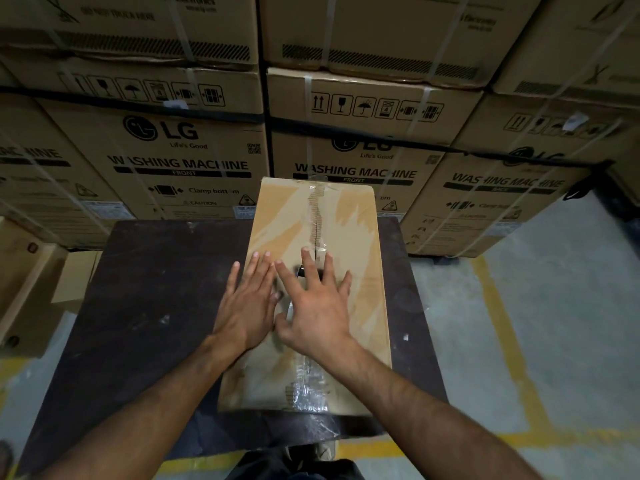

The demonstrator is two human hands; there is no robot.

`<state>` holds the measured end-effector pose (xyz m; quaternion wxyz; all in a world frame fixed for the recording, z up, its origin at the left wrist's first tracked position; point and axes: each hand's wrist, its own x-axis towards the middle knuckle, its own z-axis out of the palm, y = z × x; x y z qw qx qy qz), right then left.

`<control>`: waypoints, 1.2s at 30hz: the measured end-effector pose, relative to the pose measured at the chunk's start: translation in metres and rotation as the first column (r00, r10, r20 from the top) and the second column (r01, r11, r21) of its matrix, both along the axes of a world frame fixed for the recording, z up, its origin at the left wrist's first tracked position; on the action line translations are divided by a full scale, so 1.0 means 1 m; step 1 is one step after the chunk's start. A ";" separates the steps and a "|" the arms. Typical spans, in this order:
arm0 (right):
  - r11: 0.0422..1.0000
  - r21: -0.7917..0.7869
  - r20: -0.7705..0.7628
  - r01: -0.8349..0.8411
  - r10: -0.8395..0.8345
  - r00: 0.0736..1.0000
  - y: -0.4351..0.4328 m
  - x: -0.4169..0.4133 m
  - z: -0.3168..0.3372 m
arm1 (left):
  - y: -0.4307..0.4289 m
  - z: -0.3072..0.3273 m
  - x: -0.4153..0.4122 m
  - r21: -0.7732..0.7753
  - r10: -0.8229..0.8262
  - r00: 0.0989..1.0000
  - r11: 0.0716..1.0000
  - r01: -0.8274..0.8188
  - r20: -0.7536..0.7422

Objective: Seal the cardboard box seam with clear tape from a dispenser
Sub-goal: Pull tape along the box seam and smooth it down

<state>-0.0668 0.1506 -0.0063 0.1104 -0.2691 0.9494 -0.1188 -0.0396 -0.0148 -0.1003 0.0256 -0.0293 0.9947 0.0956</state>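
Box [332, 237]: long rectangular carton of brown corrugated card, laid flat on the table with its length running away from the person; pale torn patches are seen on the top face where the paper skin is stripped.
Seam [317, 220]: centre join between the two top flaps, running the length of the box; ragged, torn paper fibres are seen along its far half.
Tape [304, 389]: clear glossy film, crinkled and wrinkled, laid over the near end of the seam and wrapped over the near edge of the box.
Dispenser [304, 271]: only a small dark part is seen between the fingers of the right hand, on the seam; its shape cannot be made out.
Left hand [247, 303]: laid palm down on the box top, just left of the seam; fingers extended and spread, nothing gripped.
Right hand [317, 306]: placed over the seam and the dispenser; fingers splayed and extended; whether the dispenser is gripped cannot be told.
Table [156, 306]: dark, matte, flat top, scuffed with pale marks.
Cartons [187, 161]: large printed brown boxes bound with straps, stacked behind the table.
Floor [554, 306]: grey concrete marked with yellow lines.
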 end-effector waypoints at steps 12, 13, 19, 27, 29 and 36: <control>0.949 -0.313 -0.330 -0.049 -0.061 0.942 0.067 -0.028 0.044 | 0.019 -0.003 0.015 -0.132 -0.036 0.999 0.991 0.032 -0.032; 0.947 -0.318 -0.377 -0.043 -0.085 0.922 0.084 -0.034 0.050 | 0.023 -0.004 0.018 -0.139 -0.048 0.998 0.989 0.042 -0.038; 0.964 -0.260 -0.445 0.056 -0.171 0.879 0.184 -0.055 0.034 | 0.027 -0.004 0.023 -0.124 -0.043 0.999 0.991 0.039 -0.029; 0.990 0.118 -0.059 0.072 -0.066 0.996 0.242 -0.051 -0.108 | 0.028 -0.006 0.022 -0.131 -0.046 0.997 0.991 0.038 -0.066; 0.985 0.167 0.004 0.045 -0.046 0.999 0.246 -0.042 -0.148 | 0.028 -0.005 0.022 -0.128 -0.040 0.998 0.991 0.032 -0.056; 0.971 0.237 -0.008 -0.022 0.024 1.000 0.245 -0.009 -0.187 | 0.027 -0.004 0.022 -0.142 -0.034 0.999 0.989 0.033 -0.005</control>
